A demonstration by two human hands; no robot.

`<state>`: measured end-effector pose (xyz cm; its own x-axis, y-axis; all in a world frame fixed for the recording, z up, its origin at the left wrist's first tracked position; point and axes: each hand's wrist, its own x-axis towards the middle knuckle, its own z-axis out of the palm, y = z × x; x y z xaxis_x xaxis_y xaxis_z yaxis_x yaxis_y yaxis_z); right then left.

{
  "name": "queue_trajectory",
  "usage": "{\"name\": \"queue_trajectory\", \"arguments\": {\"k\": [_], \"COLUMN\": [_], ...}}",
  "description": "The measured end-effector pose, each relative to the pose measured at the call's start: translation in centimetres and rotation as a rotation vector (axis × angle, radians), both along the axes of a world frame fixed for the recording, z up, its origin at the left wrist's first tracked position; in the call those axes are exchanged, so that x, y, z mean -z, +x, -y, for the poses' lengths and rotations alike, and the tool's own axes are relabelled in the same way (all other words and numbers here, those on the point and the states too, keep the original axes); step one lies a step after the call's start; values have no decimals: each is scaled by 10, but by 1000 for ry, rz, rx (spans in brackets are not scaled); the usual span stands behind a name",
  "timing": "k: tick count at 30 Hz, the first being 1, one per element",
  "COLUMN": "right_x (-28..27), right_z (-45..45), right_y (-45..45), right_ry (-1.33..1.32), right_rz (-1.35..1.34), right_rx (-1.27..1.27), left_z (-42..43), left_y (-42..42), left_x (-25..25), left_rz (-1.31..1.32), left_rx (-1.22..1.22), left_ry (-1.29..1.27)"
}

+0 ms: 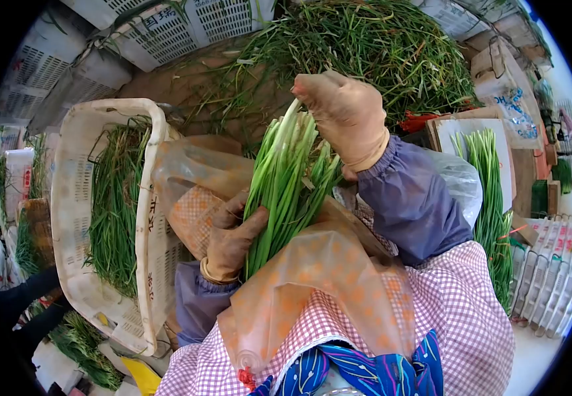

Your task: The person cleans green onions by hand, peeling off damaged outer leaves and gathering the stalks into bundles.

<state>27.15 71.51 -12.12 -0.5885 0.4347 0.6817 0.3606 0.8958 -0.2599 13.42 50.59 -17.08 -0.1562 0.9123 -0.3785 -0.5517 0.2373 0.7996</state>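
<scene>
While the left hand curls around the bundle of green stalks above the plastic-covered lap, the right hand pinches the tip of a pale stalk rising from its top. The white crate stands beside the left arm.

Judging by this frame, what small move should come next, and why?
Probably draw the pale stalk upward with the right hand: its fingers are at that stalk's tip, above the other tops, while the left hand grips the green bunch lower down.
</scene>
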Motion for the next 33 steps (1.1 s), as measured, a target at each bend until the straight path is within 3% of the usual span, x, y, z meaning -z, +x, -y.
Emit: {"name": "queue_trajectory", "arguments": {"k": [1,4,7,9,11,12,13,14,16,18,19,20,21,22,24,27,29,33], "right_x": [-2,-5,2,7,-8,-22,-37,-48,-56,-70,-76,-38,-25,-17,-32,-15,-2,-2], "right_z": [3,26,64,78,100,97,92,78,34,-50,-58,-97,-79,-49,9,38,40,35], "right_y": [-3,-22,-29,-23,-22,-22,-18,-10,42,87,81,112,97,74,37,-7,-18,-21], "right_ry": [-5,179,-9,-439,-1137,-1240,-1340,-1382,-1486,-906,-729,-613,-594,-729,-1320,-1653,-1732,-1693], "right_rz": [4,503,588,342,50,134,221,151,-430,-965,-624,-277,-240,-390,-344,-314,-359,-253], "right_rx": [-4,-50,-260,-647,-1077,-1186,-1294,-1272,-1022,-446,-127,237,371,106,-133,-138,-351,-335], "left_z": [1,-1,-3,0,-5,-8,-8,-7,-5,-4,-3,-2,-3,-4,-1,-3,-3,9], "left_y": [1,2,0,-9,-4,-1,-4,-4,-4,-7,-10,-10,-10,-8,-8,-5,-5,-13], "left_x": [4,10,7,17,4,-5,-1,1,3,-10,-13,-15,-16,-16,-13,-18,-20,-1], "left_rz": [4,-124,-74,-367,-90,50,-25,-28,129,182,209,203,217,235,256,257,242,458], "left_rx": [-4,17,24,121,50,-14,51,54,-23,-49,-28,-26,-42,-61,-14,84,132,122], "left_ry": [-5,79,28,377,127,5,-62,-62,-14,-87,-75,-68,-130,-195,-218,-273,-313,-177]}}
